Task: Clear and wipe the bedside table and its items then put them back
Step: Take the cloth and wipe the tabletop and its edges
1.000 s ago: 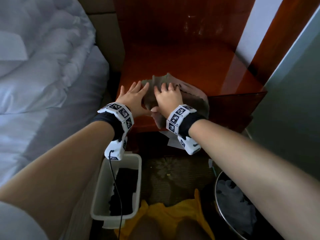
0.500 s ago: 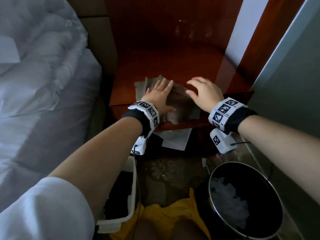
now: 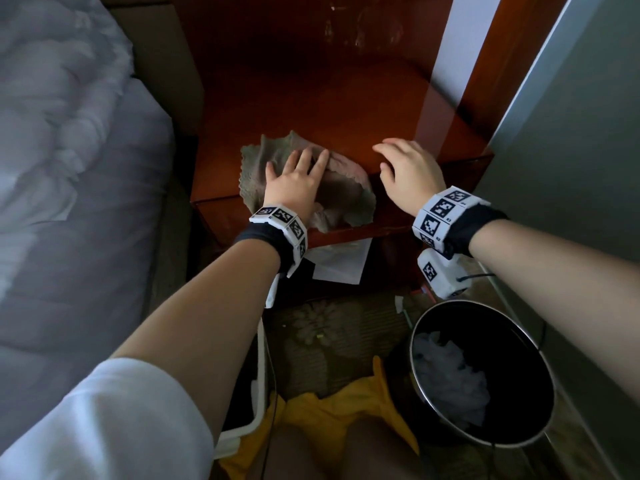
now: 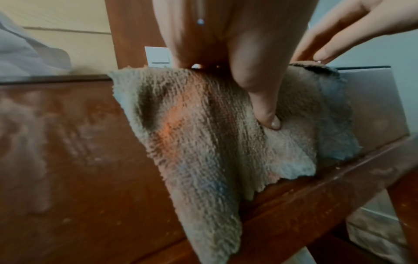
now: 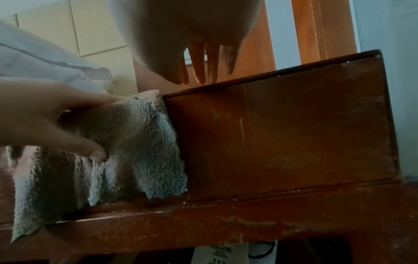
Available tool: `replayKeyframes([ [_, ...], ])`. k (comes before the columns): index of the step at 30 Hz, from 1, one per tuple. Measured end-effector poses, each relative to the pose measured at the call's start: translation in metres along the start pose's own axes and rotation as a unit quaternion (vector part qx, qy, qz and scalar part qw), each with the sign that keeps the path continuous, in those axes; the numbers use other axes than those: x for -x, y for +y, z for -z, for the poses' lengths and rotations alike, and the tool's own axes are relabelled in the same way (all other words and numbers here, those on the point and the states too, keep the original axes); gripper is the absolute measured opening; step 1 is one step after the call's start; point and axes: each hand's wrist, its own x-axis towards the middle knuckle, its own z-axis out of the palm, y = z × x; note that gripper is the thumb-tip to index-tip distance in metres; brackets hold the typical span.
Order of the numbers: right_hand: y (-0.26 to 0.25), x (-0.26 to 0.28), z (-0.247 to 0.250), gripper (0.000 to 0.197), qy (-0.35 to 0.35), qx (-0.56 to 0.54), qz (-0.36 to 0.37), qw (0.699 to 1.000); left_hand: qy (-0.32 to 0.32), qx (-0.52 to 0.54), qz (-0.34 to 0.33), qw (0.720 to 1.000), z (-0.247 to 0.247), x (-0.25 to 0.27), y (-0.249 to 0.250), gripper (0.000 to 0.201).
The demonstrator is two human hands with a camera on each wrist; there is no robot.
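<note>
A grey-brown terry cloth (image 3: 349, 199) lies on the front of the red-brown bedside table (image 3: 329, 109) and hangs over its front edge. My left hand (image 3: 298, 174) lies flat on the cloth with fingers spread. In the left wrist view its thumb (image 4: 264, 110) presses the hanging cloth (image 4: 203, 142) against the table's front. My right hand (image 3: 405, 168) is just right of the cloth, above the table's front edge, fingers loosely bent and holding nothing. The right wrist view shows the cloth (image 5: 135, 142), the left hand (image 5: 45, 116) and the table's front panel (image 5: 282, 134).
A bed with a white duvet (image 3: 69, 133) runs along the left. On the floor stand a black waste bin (image 3: 540, 362) at right and a white plastic bin (image 3: 258, 420) at left. A sheet of paper (image 3: 343, 265) lies below the tabletop. A grey wall (image 3: 571, 150) closes the right.
A second ago both hands lay on the cloth. My right hand has come off it and moved right. My left hand stays on the cloth.
</note>
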Motion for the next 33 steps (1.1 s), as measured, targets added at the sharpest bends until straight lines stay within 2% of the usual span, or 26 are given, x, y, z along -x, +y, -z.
replayKeyframes([
  [12,-0.045,-0.006,-0.019,0.035,-0.021,0.014,0.028,0.999,0.006,-0.007,0.069,0.998,-0.005,0.045,-0.095,0.091],
  [17,-0.047,-0.006,-0.021,0.033,-0.013,0.012,0.028,0.999,0.018,-0.008,0.089,0.996,-0.007,0.052,-0.106,0.09],
  [21,-0.043,-0.007,-0.018,0.033,-0.023,0.006,0.036,0.999,0.012,-0.012,0.098,0.995,-0.004,0.049,-0.097,0.088],
  [25,-0.037,-0.005,-0.014,0.035,-0.036,-0.01,0.046,0.998,-0.003,-0.004,0.098,0.995,0.002,0.034,-0.067,0.076],
  [33,0.009,0.022,0.012,0.037,-0.031,-0.031,0.028,0.999,-0.044,0.014,0.018,0.999,0.01,-0.018,0.032,0.077],
])
